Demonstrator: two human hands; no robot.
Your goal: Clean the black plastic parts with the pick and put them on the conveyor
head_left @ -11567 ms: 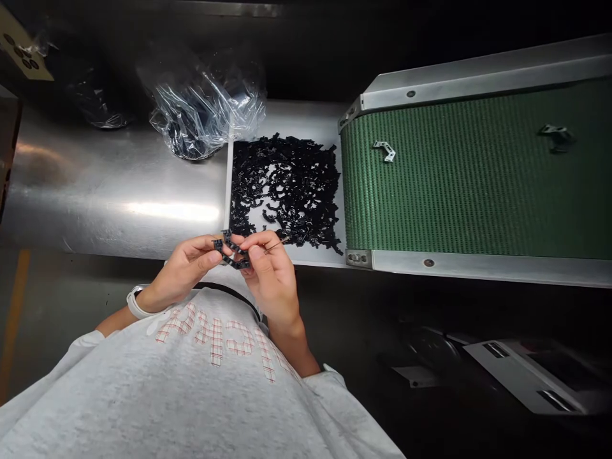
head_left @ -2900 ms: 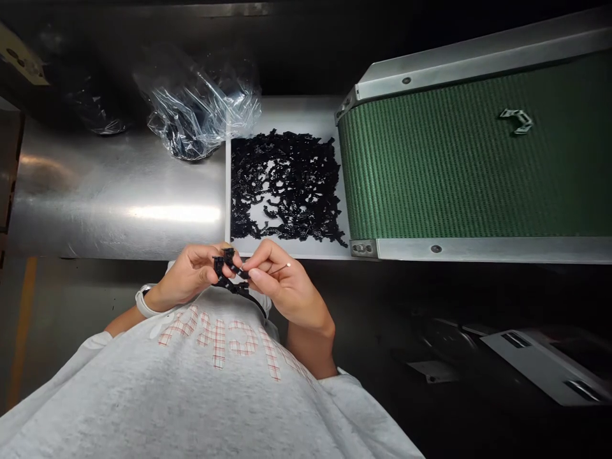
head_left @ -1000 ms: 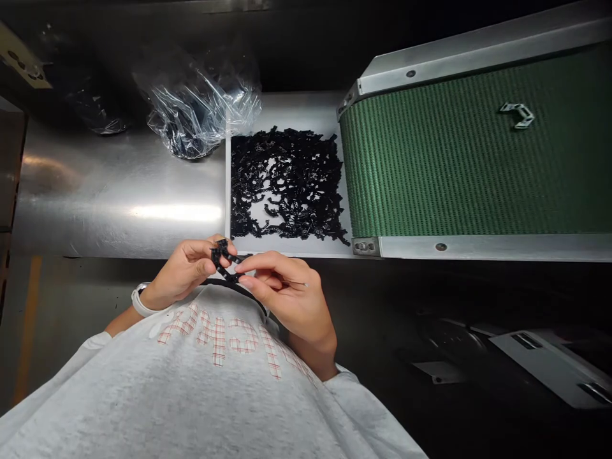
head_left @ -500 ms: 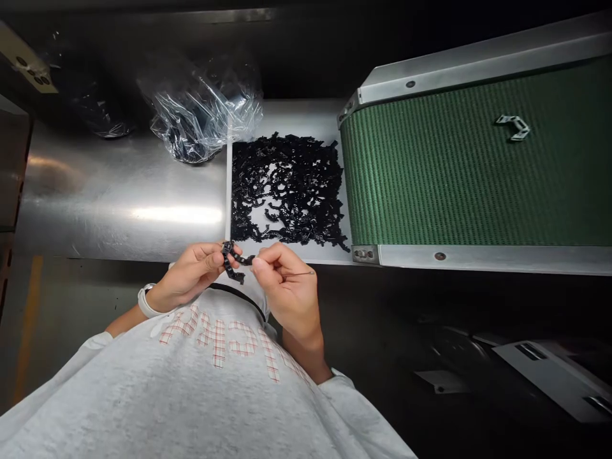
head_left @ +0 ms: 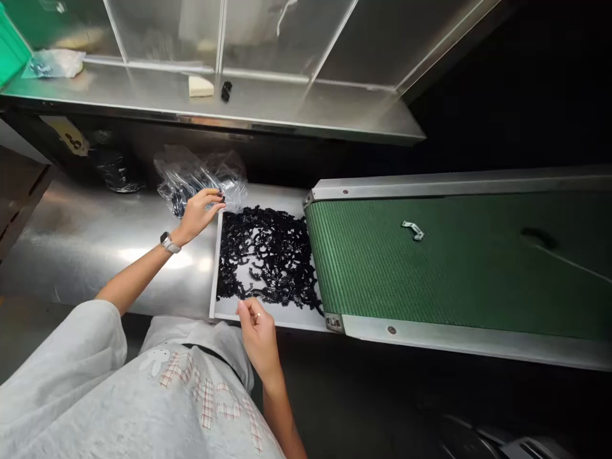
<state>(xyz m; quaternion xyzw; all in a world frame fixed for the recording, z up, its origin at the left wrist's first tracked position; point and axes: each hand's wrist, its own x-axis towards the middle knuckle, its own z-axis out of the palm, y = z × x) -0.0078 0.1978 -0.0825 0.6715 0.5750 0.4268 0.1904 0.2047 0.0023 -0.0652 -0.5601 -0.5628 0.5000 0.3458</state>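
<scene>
Right hand, fingers curled closed on a pale-tipped tool, at the near rim of the white tray of black parts; table stretching left, conveyor belt right. Left hand, fingers pinching a black piece, above the tray's far-left corner, beside the plastic bag.

Left hand, left of centre, pinches a small dark part by the clear bag. Right hand, lower centre, curled round a pale tip (rest hidden), near tray. Black parts spread in tray, mid-frame. Green belt at right, whitish piece on it.
</scene>
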